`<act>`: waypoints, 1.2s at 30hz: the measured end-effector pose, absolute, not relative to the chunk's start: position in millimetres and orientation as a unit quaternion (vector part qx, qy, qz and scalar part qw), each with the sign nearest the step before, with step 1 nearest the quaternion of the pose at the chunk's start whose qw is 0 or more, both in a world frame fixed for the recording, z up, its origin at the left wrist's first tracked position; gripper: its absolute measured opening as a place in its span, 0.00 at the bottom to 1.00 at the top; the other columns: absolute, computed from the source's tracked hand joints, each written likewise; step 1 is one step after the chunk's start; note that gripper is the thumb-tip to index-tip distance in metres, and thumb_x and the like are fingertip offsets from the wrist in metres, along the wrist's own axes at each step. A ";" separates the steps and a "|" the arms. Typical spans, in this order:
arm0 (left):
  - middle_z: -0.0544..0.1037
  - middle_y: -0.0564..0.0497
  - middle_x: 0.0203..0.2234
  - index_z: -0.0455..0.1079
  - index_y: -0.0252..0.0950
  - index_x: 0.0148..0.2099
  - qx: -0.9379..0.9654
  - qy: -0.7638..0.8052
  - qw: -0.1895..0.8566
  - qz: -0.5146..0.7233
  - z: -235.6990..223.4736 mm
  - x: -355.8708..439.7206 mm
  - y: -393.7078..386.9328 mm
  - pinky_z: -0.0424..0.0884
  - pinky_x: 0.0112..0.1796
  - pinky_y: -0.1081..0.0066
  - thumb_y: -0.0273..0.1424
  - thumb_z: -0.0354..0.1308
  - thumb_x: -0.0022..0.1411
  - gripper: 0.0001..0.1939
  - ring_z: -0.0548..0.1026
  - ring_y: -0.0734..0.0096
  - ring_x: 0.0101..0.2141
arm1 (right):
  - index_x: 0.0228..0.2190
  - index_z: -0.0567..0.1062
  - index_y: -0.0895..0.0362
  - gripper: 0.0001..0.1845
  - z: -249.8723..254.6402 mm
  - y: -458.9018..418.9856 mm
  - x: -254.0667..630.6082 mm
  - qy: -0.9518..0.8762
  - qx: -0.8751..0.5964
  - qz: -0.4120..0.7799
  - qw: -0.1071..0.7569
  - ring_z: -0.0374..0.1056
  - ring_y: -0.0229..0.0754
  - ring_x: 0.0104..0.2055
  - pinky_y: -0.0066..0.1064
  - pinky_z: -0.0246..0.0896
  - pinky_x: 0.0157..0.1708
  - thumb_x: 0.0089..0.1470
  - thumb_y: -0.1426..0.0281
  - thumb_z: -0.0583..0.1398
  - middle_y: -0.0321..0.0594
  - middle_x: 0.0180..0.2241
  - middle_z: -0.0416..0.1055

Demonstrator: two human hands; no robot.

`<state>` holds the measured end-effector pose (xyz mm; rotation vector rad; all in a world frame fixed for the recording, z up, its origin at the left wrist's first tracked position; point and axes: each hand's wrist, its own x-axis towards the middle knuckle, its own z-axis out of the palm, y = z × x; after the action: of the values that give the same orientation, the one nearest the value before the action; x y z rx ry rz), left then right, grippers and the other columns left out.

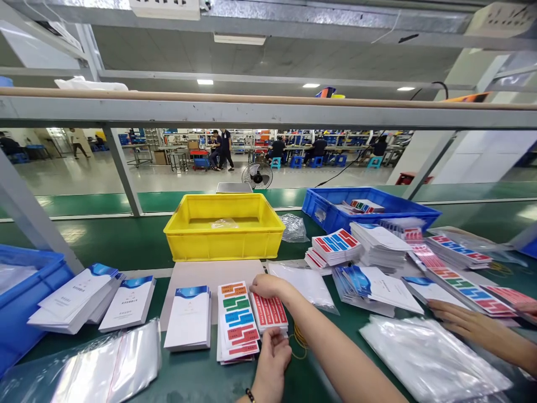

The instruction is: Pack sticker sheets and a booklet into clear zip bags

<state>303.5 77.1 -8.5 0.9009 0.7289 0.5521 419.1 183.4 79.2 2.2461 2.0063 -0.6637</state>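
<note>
Because the red-printed stack (269, 312), just beside the multicoloured stack (238, 319), looks light, bendable and ready to slide apart, I should hold it by both ends, where my right hand (271, 285) and left hand (274, 355) rest half-curled, though I cannot tell whether they pinch.

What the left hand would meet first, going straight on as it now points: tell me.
The left hand would first meet the near edge of the red-and-white stack; its fingertips appear to be at that edge, though exact contact is hard to judge from this view.
</note>
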 end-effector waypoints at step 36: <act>0.64 0.41 0.50 0.69 0.37 0.43 0.859 0.490 -0.088 0.116 130.9 134.1 403.8 0.67 0.43 0.60 0.44 0.38 0.63 0.23 0.69 0.55 0.45 | 0.49 0.64 0.57 0.19 96.6 247.0 535.5 0.387 0.861 -0.033 -0.328 0.66 0.46 0.45 0.45 0.63 0.44 0.59 0.64 0.54 0.44 0.48 0.65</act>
<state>134.1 403.8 130.9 2.8617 1.6326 0.3864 535.5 247.0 96.6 3.4728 1.5633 -0.1330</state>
